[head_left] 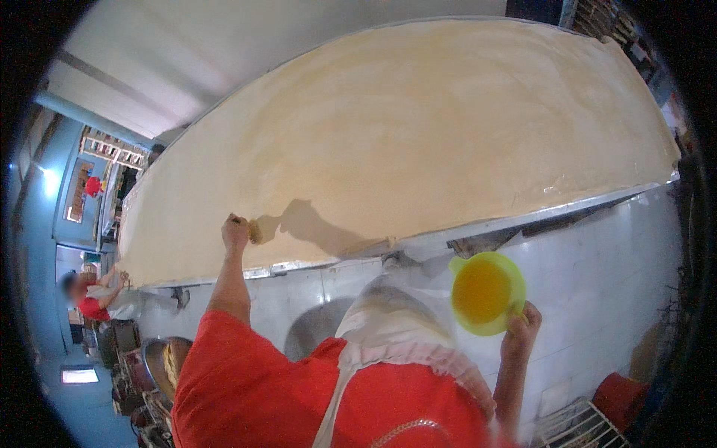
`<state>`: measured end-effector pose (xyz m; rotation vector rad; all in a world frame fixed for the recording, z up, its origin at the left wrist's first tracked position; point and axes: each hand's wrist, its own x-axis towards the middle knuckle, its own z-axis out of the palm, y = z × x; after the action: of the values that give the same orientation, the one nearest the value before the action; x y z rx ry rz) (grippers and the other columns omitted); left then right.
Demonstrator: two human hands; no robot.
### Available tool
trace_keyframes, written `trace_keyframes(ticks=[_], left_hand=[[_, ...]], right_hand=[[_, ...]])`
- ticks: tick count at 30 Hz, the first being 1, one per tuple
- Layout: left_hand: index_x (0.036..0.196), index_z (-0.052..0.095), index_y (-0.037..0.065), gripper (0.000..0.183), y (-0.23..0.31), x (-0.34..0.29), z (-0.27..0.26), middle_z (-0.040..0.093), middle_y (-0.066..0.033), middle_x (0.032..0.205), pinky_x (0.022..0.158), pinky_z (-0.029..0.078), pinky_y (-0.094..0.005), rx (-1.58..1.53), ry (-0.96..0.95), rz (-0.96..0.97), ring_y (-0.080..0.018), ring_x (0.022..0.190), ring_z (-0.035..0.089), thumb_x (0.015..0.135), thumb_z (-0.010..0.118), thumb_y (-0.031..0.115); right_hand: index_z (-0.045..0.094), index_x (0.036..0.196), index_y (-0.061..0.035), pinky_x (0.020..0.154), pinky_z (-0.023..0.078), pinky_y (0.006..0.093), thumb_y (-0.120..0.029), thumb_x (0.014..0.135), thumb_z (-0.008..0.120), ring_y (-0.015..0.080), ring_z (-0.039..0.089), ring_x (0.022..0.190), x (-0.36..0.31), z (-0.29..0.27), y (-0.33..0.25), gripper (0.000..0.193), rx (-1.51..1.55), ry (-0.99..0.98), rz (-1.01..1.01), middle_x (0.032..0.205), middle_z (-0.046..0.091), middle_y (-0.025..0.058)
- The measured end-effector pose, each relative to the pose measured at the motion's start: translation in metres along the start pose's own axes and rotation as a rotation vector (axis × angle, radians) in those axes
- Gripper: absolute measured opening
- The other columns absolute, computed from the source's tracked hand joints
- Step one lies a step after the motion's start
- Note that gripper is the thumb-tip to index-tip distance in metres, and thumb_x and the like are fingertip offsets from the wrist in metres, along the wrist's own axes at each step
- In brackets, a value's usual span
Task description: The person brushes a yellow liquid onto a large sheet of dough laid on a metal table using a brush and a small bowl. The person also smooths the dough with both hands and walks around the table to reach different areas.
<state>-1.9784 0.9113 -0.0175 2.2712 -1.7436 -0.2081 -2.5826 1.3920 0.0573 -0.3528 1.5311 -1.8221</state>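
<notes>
A huge pale dough sheet covers the long table in front of me. My left hand is closed round a brush, whose brownish bristles are at the sheet's near left part, beside their shadow. Whether they press on the dough I cannot tell. My right hand grips the edge of a yellow-green plastic bowl with a small lip on its far left side. Orange-yellow liquid, like beaten egg, lies in it. The bowl is held in front of the table, off its near edge.
The table's metal edge runs along the near side. A white wire rack and a red container stand at the lower right. Another person in red stands by the table's far left end. A metal bowl sits at the lower left.
</notes>
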Motion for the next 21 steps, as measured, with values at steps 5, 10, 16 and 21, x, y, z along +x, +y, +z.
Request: trace_keyframes(ticks=[5, 10, 16, 21], left_hand=[[0.092, 0.069, 0.005, 0.024, 0.161, -0.12, 0.075, 0.07, -0.0188, 0.088, 0.073, 0.054, -0.0493, 0.229, -0.026, 0.634, -0.0385, 0.083, 0.068, 0.088, 0.061, 0.026], [0.091, 0.065, 0.003, 0.021, 0.343, -0.28, 0.128, 0.067, -0.0213, 0.077, 0.067, 0.052, -0.048, -0.59, -0.307, 0.793, -0.0367, 0.07, 0.067, 0.088, 0.065, 0.024], [0.083, 0.062, 0.002, 0.022, 0.201, -0.218, 0.06, 0.067, -0.0151, 0.073, 0.065, 0.054, -0.0413, -0.699, -0.445, 0.621, -0.0255, 0.066, 0.068, 0.09, 0.061, 0.022], [0.086, 0.063, 0.0, 0.021, -0.044, -0.136, -0.011, 0.065, -0.0124, 0.07, 0.058, 0.054, -0.0383, -0.596, -0.16, 0.299, -0.0218, 0.06, 0.067, 0.093, 0.061, 0.02]], right_hand=[[0.035, 0.065, -0.0135, 0.054, 0.027, 0.0268, -0.013, 0.067, 0.071, 0.0074, 0.033, 0.06, -0.035, -0.03, 0.012, 0.036, -0.004, 0.036, 0.004, 0.065, 0.037, -0.004], [0.036, 0.065, -0.0129, 0.053, 0.027, 0.0265, -0.013, 0.067, 0.069, 0.0071, 0.032, 0.058, -0.069, -0.029, 0.022, 0.033, -0.096, -0.009, 0.031, 0.063, 0.037, -0.0044], [0.041, 0.065, -0.0115, 0.054, 0.029, 0.0255, -0.012, 0.067, 0.067, 0.0076, 0.035, 0.059, -0.107, 0.037, 0.039, 0.026, 0.008, -0.045, -0.069, 0.065, 0.039, -0.0054], [0.044, 0.066, -0.0103, 0.056, 0.031, 0.0247, -0.014, 0.07, 0.067, 0.0066, 0.039, 0.06, -0.144, 0.108, 0.059, 0.024, -0.062, -0.163, -0.046, 0.067, 0.042, -0.0056]])
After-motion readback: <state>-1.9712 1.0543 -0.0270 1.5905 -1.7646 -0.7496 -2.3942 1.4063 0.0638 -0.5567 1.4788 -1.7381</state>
